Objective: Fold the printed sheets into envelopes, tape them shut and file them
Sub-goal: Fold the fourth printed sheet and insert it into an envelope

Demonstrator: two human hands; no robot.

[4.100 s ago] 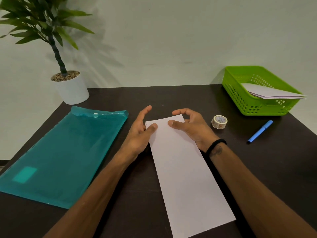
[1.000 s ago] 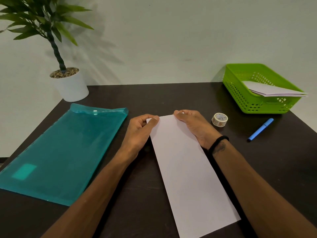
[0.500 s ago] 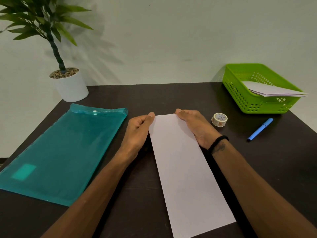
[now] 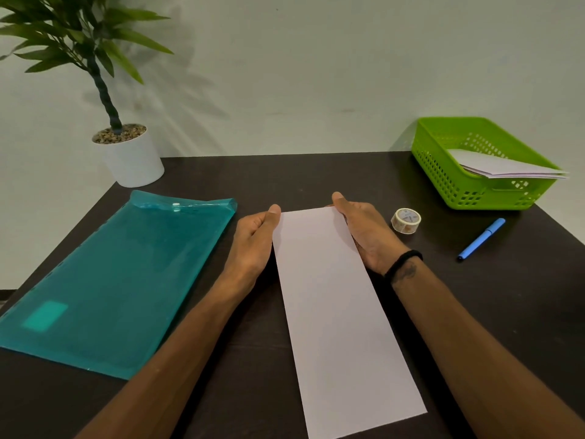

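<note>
While both hands pinch its far corners, left hand [image 4: 253,245] and right hand [image 4: 364,231], the long paper strip [image 4: 335,312] lies mid-frame on the table [image 4: 316,175], folded lengthwise only. Tape [image 4: 405,220] at right and teal folder [image 4: 110,280] at left look untouched; taping and filing remain.

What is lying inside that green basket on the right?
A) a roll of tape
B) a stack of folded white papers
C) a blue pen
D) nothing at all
B: folded white papers rest in the green basket, their corner jutting over its rim; the tape roll and blue pen lie outside it on the table.
</note>
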